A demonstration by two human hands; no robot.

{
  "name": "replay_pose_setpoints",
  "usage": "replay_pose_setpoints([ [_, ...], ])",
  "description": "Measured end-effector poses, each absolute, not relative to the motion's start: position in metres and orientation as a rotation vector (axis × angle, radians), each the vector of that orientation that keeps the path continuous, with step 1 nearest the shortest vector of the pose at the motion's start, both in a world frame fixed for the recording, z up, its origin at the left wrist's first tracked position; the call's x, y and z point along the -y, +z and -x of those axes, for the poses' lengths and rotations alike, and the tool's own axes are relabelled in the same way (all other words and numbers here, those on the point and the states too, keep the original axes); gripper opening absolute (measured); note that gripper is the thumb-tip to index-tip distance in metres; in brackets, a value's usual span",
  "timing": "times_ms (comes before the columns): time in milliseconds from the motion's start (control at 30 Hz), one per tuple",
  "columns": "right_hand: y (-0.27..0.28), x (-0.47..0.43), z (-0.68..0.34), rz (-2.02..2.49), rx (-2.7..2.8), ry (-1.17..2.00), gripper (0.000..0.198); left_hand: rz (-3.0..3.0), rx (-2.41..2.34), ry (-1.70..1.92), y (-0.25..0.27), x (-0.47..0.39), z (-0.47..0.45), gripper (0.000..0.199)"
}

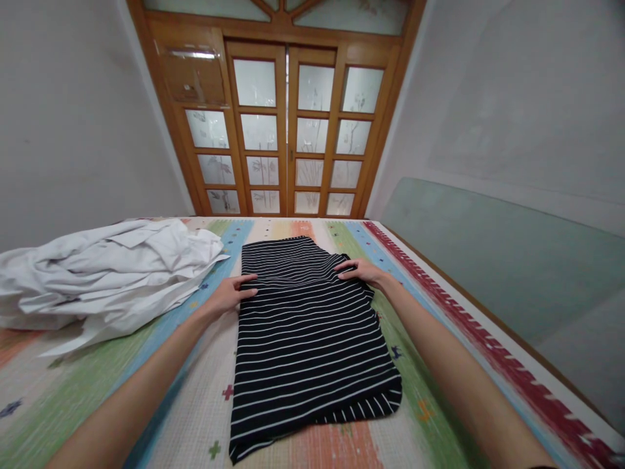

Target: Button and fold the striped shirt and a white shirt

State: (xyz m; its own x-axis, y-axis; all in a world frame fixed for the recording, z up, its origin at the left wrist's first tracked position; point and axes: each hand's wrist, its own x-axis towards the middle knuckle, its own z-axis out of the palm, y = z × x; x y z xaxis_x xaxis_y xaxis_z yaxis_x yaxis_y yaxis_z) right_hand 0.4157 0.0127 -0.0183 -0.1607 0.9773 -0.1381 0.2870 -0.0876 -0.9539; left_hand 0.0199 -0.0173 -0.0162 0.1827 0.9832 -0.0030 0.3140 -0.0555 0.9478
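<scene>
A black garment with thin white stripes [303,352] lies folded flat on the patterned bed cover in front of me. It looks like a shirt or top, but its exact kind cannot be made out. On its left edge rests my left hand [228,294], with thumb and forefinger stretched apart over the fabric. My right hand [362,271] touches the upper right edge, fingers spread on the cloth where it bunches slightly. The lower right corner of the garment shows a turned layer with stripes running another way.
A rumpled heap of white cloth [131,260] lies to the left on the multicoloured bed cover [190,384]. A pale green panel [488,241] stands along the right wall. Beyond the far edge are wooden doors with glass panes [287,130].
</scene>
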Motion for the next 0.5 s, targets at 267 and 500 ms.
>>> replay_pose_setpoints([
  [267, -0.018, -0.006, -0.417, 1.429, 1.520, 1.166, 0.043, -1.930, -1.326, 0.940, -0.015, 0.016, -0.018, 0.031],
  [500, -0.016, 0.004, -0.414, 1.451, 1.668, 1.205, 0.044, -1.910, -1.295, 0.856, -0.012, 0.027, -0.020, 0.035],
])
